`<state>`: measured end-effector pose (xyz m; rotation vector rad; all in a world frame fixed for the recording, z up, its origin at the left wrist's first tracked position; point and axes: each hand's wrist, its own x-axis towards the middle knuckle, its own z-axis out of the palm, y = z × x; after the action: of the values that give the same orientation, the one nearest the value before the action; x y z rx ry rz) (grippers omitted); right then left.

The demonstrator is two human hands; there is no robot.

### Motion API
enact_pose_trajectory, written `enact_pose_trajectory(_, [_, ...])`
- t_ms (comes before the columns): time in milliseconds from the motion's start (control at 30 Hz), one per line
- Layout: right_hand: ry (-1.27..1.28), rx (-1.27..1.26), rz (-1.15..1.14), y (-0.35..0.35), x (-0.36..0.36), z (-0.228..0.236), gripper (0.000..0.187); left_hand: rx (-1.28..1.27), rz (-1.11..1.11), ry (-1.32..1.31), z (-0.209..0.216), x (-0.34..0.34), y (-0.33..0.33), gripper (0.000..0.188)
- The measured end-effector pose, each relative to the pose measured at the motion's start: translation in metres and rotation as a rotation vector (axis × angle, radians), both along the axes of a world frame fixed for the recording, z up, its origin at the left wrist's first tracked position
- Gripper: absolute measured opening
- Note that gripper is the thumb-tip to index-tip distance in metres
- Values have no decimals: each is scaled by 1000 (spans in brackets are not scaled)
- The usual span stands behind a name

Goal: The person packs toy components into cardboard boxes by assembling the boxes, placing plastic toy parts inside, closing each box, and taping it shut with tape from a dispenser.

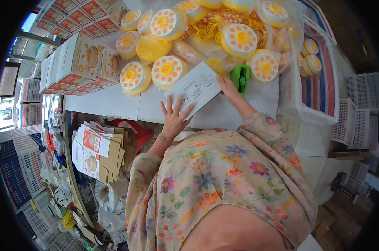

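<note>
A white cardboard box with printed labels lies tilted over the front part of the white table. Its right end is gripped by my right hand, the thumb and fingers around that edge. My left hand rests at the box's near left corner, its fingers spread flat over the printed face. Just beyond my right hand stands a green tape dispenser. Several round yellow-and-white plastic containers with orange dots sit close behind the box, one nearest its far left edge.
Printed cartons are stacked at the table's left. Clear bags and yellow netting lie among the containers at the back. To the right is a striped, plastic-lined bin holding more containers. Folded cartons are piled below the table's left edge.
</note>
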<state>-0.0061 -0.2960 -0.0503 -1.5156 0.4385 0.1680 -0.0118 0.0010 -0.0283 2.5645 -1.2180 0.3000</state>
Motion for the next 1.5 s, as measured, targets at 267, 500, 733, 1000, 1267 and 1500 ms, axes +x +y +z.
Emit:
enact_pose_trajectory(267, [2, -143, -17, 8, 13, 16, 52, -73, -61, 119, -12, 6, 6, 72])
enact_pose_trajectory(500, [129, 9, 22, 7, 11, 27, 64, -52, -87, 17, -2, 16, 6, 63])
enact_pose_trajectory(733, [156, 89, 65, -1, 7, 24, 70, -4, -225, 128, 34, 29, 13, 53])
enact_pose_trajectory(1000, [129, 56, 120, -1, 9, 31, 70, -27, -306, 66, 22, 36, 4, 59])
enact_pose_trajectory(1267, [85, 54, 101, -10, 5, 27, 65, -4, -266, 98, 40, 20, -21, 57])
enact_pose_trajectory(1500, [-227, -367, -395, -46, -53, -23, 35, -91, 91, 71, 31, 15, -69, 53])
